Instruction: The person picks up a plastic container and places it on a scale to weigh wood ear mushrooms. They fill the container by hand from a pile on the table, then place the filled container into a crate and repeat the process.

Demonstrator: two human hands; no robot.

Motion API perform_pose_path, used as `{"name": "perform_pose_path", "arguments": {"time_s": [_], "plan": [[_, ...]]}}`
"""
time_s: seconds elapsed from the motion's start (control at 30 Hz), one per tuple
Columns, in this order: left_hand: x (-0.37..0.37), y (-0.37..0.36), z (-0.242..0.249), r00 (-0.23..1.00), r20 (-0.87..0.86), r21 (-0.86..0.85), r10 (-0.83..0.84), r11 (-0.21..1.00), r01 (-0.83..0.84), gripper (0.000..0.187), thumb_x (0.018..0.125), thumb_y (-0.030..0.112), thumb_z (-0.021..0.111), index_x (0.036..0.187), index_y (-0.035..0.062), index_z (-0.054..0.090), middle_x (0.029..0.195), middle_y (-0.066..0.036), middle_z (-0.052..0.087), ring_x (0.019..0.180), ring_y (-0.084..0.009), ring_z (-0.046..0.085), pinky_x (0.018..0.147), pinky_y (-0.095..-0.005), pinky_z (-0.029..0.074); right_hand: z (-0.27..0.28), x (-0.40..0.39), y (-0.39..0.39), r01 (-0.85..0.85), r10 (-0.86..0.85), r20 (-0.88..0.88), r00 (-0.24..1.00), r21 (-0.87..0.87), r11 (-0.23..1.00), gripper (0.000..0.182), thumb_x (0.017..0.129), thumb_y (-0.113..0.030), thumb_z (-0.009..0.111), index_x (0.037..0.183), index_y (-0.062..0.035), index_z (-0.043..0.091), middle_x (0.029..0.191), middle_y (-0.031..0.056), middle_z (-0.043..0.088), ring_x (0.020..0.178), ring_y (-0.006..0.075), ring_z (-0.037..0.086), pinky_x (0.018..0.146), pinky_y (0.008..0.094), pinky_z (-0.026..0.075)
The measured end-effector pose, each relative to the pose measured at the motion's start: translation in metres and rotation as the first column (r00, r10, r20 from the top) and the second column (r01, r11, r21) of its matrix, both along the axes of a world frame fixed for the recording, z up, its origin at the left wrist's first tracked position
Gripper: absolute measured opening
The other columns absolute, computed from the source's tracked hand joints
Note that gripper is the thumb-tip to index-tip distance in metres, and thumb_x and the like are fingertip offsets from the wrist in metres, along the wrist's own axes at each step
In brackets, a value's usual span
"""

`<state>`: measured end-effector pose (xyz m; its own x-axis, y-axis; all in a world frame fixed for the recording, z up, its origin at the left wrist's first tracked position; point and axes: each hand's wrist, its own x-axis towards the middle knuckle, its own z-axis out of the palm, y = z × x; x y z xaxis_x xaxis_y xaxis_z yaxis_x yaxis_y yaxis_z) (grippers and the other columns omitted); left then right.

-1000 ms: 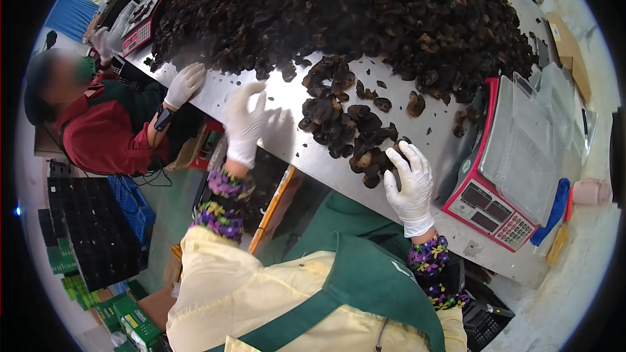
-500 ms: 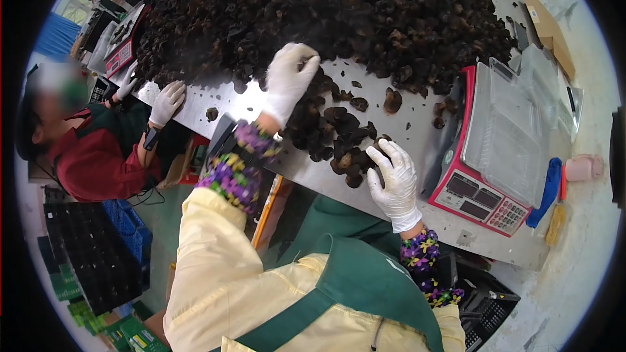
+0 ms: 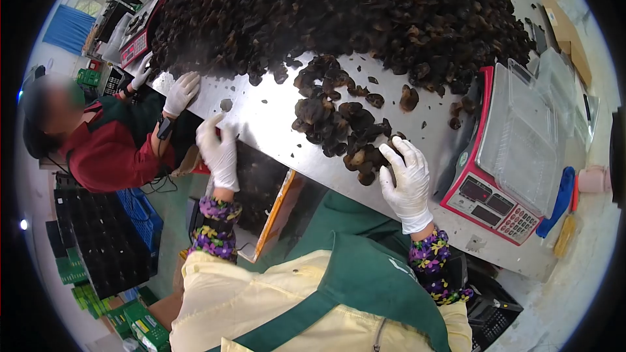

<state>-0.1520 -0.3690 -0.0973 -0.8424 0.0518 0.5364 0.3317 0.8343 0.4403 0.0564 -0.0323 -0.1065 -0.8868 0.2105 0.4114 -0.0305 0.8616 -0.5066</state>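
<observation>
A large heap of dried wood ear mushrooms [image 3: 313, 13] covers the back of the metal table [image 3: 274, 117]. A smaller pile of wood ear pieces [image 3: 326, 117] lies in front of it. My right hand [image 3: 405, 182], in a white glove, rests at this pile's near right end, thumb and fingers apart, fingertips beside the nearest pieces. My left hand [image 3: 218, 153], gloved too, hovers at the table's front edge with its fingers spread and nothing visible in them. One small mushroom piece [image 3: 226, 104] lies on the metal just beyond its fingertips.
A red digital scale [image 3: 489, 202] with clear plastic trays [image 3: 521, 143] on it stands at right. Below the table edge is an orange-rimmed bin [image 3: 274, 215] with dark contents. A co-worker in red [image 3: 111, 150] sits at left, gloved hands on the table. Another scale [image 3: 137, 45] stands beyond.
My left hand has moved from the edge of the heap back left to the table's front edge, and its fingers have opened. My right hand stays by the small pile. The view has shifted slightly.
</observation>
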Motion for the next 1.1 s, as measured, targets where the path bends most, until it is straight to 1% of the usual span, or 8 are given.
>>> {"name": "perform_pose_path", "arguments": {"time_s": [0.17,0.23,0.4,0.47,0.6,0.73,1.0,1.1], "plan": [[-0.029,0.115,0.014,0.887,-0.030,0.067,-0.460,0.885,0.461,0.026,0.082,0.008,0.070,0.108,0.0105,0.070,0.112,-0.011,0.067,0.109,-0.0315,0.060,0.096,-0.0397,0.046,0.000,0.000,0.001,0.009,-0.009,-0.017,1.000,0.012,1.000,0.044,0.078,-0.010,0.069,0.122,-0.0109,0.066,0.126,0.0152,0.059,0.118,0.0365,0.055,0.102,0.0479,0.044],[-0.036,0.154,0.025,0.801,-0.071,0.046,-0.595,0.800,0.598,0.017,0.083,0.009,0.070,0.099,0.0125,0.073,0.100,-0.007,0.069,0.098,-0.0291,0.061,0.088,-0.0407,0.048,0.000,0.001,0.001,0.008,-0.008,-0.018,1.000,-0.005,1.000,0.043,0.078,-0.010,0.069,0.121,-0.0107,0.067,0.126,0.0151,0.059,0.118,0.0363,0.056,0.102,0.0473,0.044],[-0.018,0.190,0.044,0.611,0.369,-0.233,-0.700,0.567,0.790,0.026,0.081,0.040,0.073,0.096,0.0191,0.076,0.089,-0.003,0.069,0.095,-0.0260,0.063,0.091,-0.0425,0.046,0.002,0.000,0.000,0.012,-0.012,-0.018,1.000,-0.012,1.000,0.042,0.078,-0.008,0.068,0.120,-0.0101,0.067,0.124,0.0151,0.060,0.117,0.0363,0.056,0.101,0.0470,0.045],[-0.009,0.191,0.024,0.630,0.326,-0.348,-0.705,0.529,0.773,0.022,0.082,0.036,0.074,0.096,0.0188,0.075,0.101,-0.004,0.072,0.102,-0.0257,0.063,0.099,-0.0424,0.041,0.001,0.000,0.000,0.007,-0.007,-0.030,1.000,-0.010,1.000,0.042,0.078,-0.008,0.068,0.120,-0.0099,0.067,0.124,0.0151,0.060,0.117,0.0362,0.056,0.101,0.0468,0.045],[-0.016,0.183,0.023,0.554,0.453,0.071,-0.699,0.647,0.759,0.024,0.086,0.023,0.072,0.106,0.0106,0.075,0.103,-0.013,0.074,0.096,-0.0289,0.067,0.100,-0.0367,0.044,0.001,0.000,0.001,0.002,-0.002,-0.033,0.999,-0.008,1.000,0.042,0.078,-0.008,0.068,0.120,-0.0096,0.067,0.123,0.0152,0.060,0.117,0.0362,0.056,0.101,0.0468,0.045],[-0.011,0.177,0.036,0.467,0.511,0.510,-0.721,0.692,0.511,0.024,0.096,0.017,0.066,0.113,0.0019,0.072,0.100,-0.007,0.074,0.092,-0.0145,0.068,0.084,-0.0286,0.052,0.000,0.000,0.001,0.001,-0.001,-0.029,1.000,-0.011,1.000,0.042,0.078,-0.008,0.068,0.120,-0.0098,0.066,0.123,0.0152,0.060,0.117,0.0363,0.056,0.101,0.0469,0.044],[-0.014,0.168,0.030,0.425,0.380,0.764,-0.821,0.538,0.356,0.026,0.102,0.019,0.058,0.114,-0.0019,0.068,0.090,-0.003,0.071,0.083,-0.0083,0.064,0.076,-0.0242,0.052,0.001,0.005,-0.002,0.011,-0.012,-0.016,1.000,-0.015,1.000,0.042,0.077,-0.007,0.068,0.119,-0.0101,0.067,0.123,0.0150,0.060,0.116,0.0362,0.056,0.101,0.0468,0.045],[-0.013,0.166,0.035,0.430,0.487,0.721,-0.760,0.628,0.292,0.021,0.097,0.020,0.065,0.104,0.0015,0.072,0.084,-0.004,0.073,0.077,-0.0112,0.066,0.072,-0.0265,0.052,0.000,0.005,-0.001,0.001,-0.002,-0.024,1.000,-0.015,1.000,0.042,0.077,-0.008,0.069,0.119,-0.0104,0.067,0.124,0.0147,0.060,0.116,0.0359,0.056,0.101,0.0467,0.045]]}}
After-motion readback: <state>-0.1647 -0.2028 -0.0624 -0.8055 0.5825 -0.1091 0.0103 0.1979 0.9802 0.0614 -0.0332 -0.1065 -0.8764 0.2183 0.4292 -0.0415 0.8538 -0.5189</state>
